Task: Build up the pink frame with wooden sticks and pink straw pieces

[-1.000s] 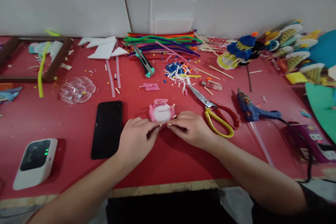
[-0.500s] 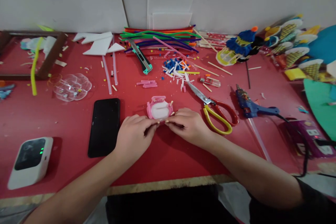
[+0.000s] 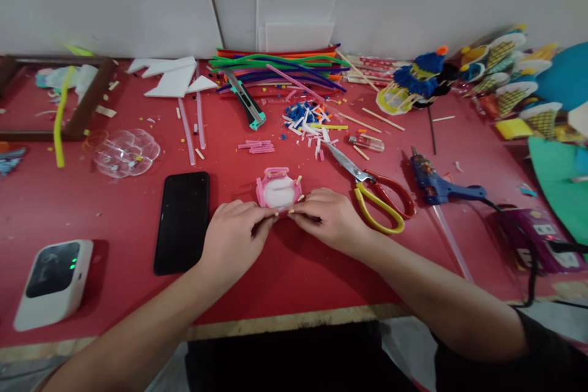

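Note:
A small round craft piece [image 3: 279, 194] lies on the red table, with a white base and short pink pieces standing round its rim. Small pale stick ends show at its right side. My left hand [image 3: 236, 236] has thumb and forefinger pinched at the near left edge of it. From the other side, my right hand [image 3: 327, 220] pinches the near right edge the same way. Both sets of fingertips almost meet and hide that part of the rim. Several cut pink strips [image 3: 256, 147] lie just beyond.
A black phone [image 3: 182, 223] lies beside my left hand. Scissors [image 3: 361, 176] and a blue glue gun [image 3: 434, 184] are on the right. Behind are a utility knife [image 3: 243, 98], coloured pipe cleaners [image 3: 280, 67] and white and blue scraps [image 3: 307, 119]. A white device [image 3: 52, 285] stands left.
Both hands keep their pinch at the near edge of the craft piece. Only a very slight shift of the whole view shows.

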Tool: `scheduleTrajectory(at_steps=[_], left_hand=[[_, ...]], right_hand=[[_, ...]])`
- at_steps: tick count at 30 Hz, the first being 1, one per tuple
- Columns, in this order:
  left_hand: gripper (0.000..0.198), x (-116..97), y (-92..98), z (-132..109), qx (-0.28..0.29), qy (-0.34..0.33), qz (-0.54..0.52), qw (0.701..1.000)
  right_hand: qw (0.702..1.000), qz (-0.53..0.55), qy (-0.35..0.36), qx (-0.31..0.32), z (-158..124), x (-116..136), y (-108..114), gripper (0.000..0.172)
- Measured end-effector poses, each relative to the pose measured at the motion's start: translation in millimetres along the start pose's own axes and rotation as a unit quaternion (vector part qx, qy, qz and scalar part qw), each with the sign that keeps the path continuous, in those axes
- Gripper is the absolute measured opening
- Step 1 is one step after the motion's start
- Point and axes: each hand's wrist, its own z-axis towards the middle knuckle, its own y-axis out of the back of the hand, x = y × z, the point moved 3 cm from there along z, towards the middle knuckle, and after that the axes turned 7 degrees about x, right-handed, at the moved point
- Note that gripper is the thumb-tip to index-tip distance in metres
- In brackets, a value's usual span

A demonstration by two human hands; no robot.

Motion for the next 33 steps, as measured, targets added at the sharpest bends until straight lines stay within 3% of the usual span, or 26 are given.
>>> scheduleTrajectory(at_steps=[18, 22, 25, 26, 29, 31, 33], left_hand=[[0.015, 1, -0.8, 1, 0.008, 0.002, 0.006, 1.000], [0.015, 3, -0.9, 0, 0.012, 0.005, -0.005, 1.000], [0.016, 3, -0.2, 1, 0.015, 0.007, -0.007, 1.000], [0.016, 3, 0.1, 1, 0.014, 0.007, -0.007, 1.000], [0.016, 1, 1.1, 2, 0.013, 0.006, -0.005, 1.000], [0.016, 1, 1.6, 3, 0.014, 0.006, 0.000, 1.000], [0.016, 0, 1.9, 3, 0.015, 0.005, 0.004, 1.000]], right_hand=[[1.000, -0.006, 0.001, 0.005, 0, -4, -2, 0.017], [0.996, -0.047, -0.010, 0.068, 3, 2, 3, 0.013], [0.980, -0.122, -0.050, 0.151, -4, 14, 36, 0.020], [0.977, -0.140, -0.072, 0.147, -10, 16, 56, 0.019], [0.966, -0.193, -0.167, 0.036, -38, 6, 126, 0.016], [0.920, -0.258, -0.294, 0.016, -65, -21, 163, 0.015], [0.860, -0.290, -0.418, 0.042, -93, -54, 183, 0.026]])
